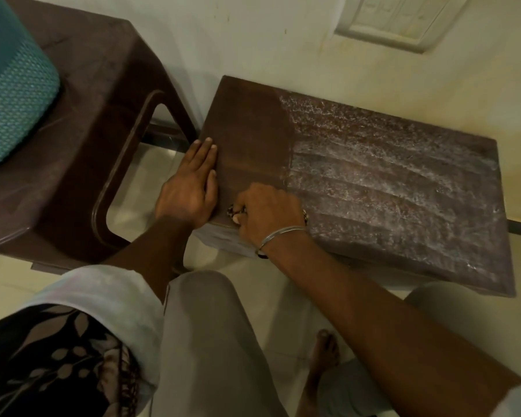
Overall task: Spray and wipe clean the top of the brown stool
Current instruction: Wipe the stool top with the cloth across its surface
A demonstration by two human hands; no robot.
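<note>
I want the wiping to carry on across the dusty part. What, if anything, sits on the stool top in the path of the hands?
Nothing visible does. The right hand, closed on a patterned cloth, faces a bare whitish-coated top of the brown stool. The left hand lies flat on the wiped left edge.

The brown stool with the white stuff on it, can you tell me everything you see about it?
The brown stool is low with a flat rectangular top, and looks like plastic. Its left strip is wiped dark and clean; the rest is streaked with whitish foam or dust in bands. It stands on the pale floor against the wall, beside a taller brown stool. The left hand lies flat on its near left edge; the right hand presses a small patterned cloth onto it.
</note>
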